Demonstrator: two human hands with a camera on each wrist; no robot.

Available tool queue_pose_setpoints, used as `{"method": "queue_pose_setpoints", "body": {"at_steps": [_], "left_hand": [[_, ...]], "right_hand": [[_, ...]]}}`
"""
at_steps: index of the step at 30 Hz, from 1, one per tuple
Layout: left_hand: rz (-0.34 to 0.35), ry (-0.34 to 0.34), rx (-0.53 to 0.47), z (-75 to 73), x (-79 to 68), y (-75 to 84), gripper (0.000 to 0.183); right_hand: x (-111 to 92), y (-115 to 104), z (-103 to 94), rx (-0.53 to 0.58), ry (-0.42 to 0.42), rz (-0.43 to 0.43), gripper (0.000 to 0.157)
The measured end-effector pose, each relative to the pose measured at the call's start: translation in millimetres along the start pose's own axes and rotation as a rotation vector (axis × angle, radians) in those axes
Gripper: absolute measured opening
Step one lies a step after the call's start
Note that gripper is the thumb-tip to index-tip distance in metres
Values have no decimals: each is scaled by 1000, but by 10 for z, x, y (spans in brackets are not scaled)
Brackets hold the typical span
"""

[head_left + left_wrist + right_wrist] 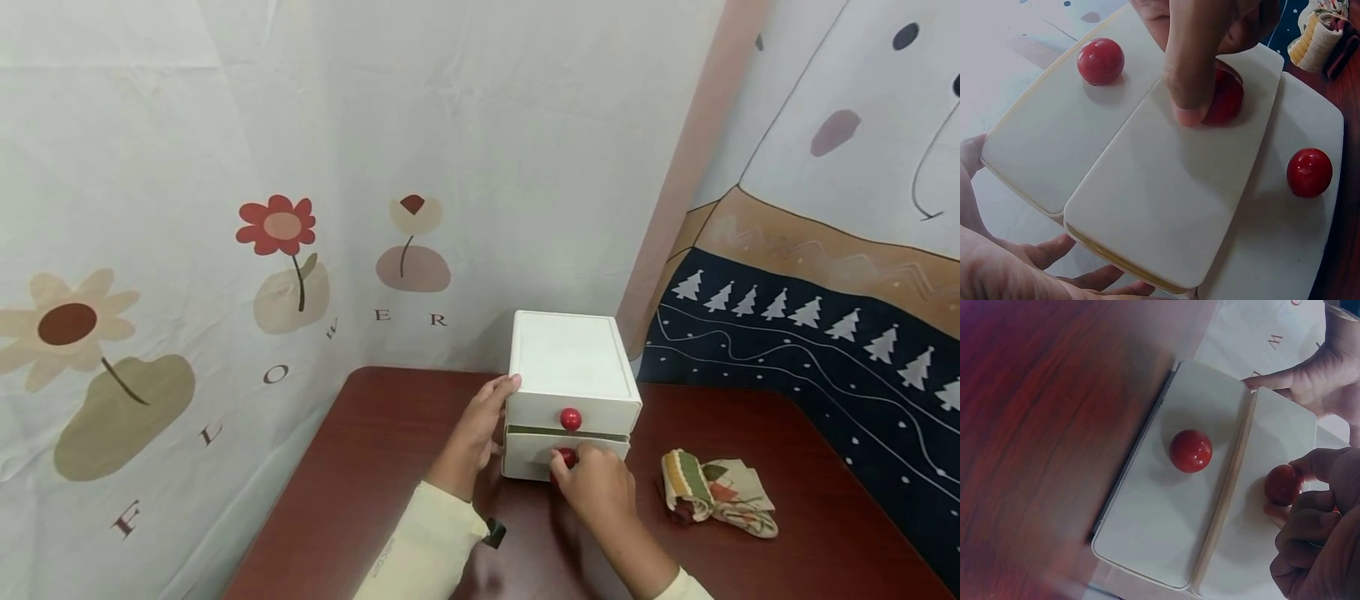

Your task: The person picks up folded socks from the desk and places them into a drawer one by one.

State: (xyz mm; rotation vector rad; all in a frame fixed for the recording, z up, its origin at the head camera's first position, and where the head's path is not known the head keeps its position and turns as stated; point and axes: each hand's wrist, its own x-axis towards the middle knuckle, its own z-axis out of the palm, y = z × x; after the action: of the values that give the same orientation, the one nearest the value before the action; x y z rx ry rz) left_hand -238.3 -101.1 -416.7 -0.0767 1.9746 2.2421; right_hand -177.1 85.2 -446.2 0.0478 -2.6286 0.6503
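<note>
A small white chest of drawers [573, 354] with round red knobs stands on the table. My right hand [600, 487] pinches the middle drawer's knob [1284, 485] between thumb and fingers. That middle drawer [1141, 206] sits slightly forward of the drawer fronts beside it, and a thin dark green gap shows above it in the head view. The top knob [571, 418] and the bottom knob [1190, 451] are untouched. My left hand [477, 421] rests against the chest's left side, its fingers extended and spread along the wall, one fingertip at the upper front corner.
To the right of the chest, a folded patterned cloth bundle [720, 492] lies on the dark red table [405, 450]. A white fabric backdrop [480, 167] with flowers hangs right behind the chest; a dark tree-printed one [787, 333] is at the right.
</note>
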Motion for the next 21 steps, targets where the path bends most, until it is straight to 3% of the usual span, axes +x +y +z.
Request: {"method": "queue_pose_setpoints", "body": {"at_steps": [21], "left_hand": [[12,22,-4,15,5,-7,76]], "right_hand": [[-301,-66,-234,-65,-73,-41,53]]}}
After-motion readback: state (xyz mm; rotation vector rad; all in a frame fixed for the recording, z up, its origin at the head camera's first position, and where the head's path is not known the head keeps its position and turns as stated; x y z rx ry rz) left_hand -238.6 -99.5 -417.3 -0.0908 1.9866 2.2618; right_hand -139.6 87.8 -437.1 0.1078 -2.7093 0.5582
